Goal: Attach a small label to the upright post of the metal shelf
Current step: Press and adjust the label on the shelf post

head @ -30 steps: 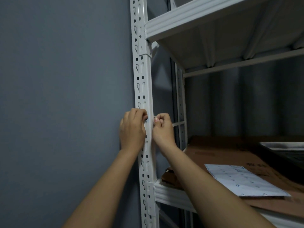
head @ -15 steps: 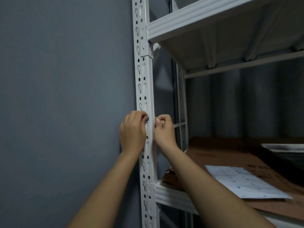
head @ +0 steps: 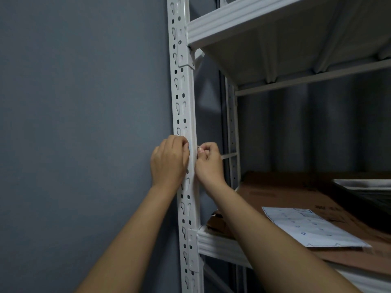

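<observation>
The white perforated upright post [head: 182, 98] of the metal shelf runs from top to bottom at the centre. My left hand [head: 169, 161] wraps the post's left side, fingertips pressed on its front face. My right hand [head: 208, 161] is at the post's right edge, thumb and fingers pinched together. A small pale label [head: 191, 147] with a bluish edge shows as a sliver on the post between the two hands, mostly hidden by the fingers.
A grey wall [head: 84, 123] fills the left. An upper shelf board [head: 275, 28] juts out above. The lower shelf [head: 220, 244] holds brown cardboard [head: 285, 193], a white sheet of labels [head: 313, 229] and a dark tray [head: 368, 191] at the right.
Both hands stay on the post at the same spot. The view has shifted slightly, nothing else has moved.
</observation>
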Action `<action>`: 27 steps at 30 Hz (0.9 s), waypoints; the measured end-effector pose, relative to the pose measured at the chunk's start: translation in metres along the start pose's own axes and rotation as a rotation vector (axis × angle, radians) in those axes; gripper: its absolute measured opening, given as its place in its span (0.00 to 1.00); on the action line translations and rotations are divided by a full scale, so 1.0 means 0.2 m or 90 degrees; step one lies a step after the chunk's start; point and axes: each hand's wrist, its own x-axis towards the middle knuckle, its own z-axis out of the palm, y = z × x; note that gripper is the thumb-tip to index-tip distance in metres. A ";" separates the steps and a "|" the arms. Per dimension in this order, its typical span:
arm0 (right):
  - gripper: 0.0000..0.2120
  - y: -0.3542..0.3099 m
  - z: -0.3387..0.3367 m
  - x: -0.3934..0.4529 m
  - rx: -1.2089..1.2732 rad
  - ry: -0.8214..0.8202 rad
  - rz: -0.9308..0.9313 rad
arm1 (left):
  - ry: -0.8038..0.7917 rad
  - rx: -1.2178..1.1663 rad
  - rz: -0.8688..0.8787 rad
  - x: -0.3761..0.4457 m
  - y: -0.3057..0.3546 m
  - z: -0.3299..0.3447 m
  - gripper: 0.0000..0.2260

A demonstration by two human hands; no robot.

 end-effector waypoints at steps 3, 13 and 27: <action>0.04 0.00 0.00 0.00 0.002 -0.003 0.007 | -0.016 -0.026 -0.013 0.00 0.00 0.00 0.10; 0.07 -0.01 0.00 0.00 0.014 0.001 0.031 | -0.065 -0.117 -0.179 0.02 0.00 -0.08 0.07; 0.12 -0.09 -0.04 -0.04 0.193 0.027 -0.061 | -0.088 -0.455 -0.264 0.03 0.06 -0.14 0.11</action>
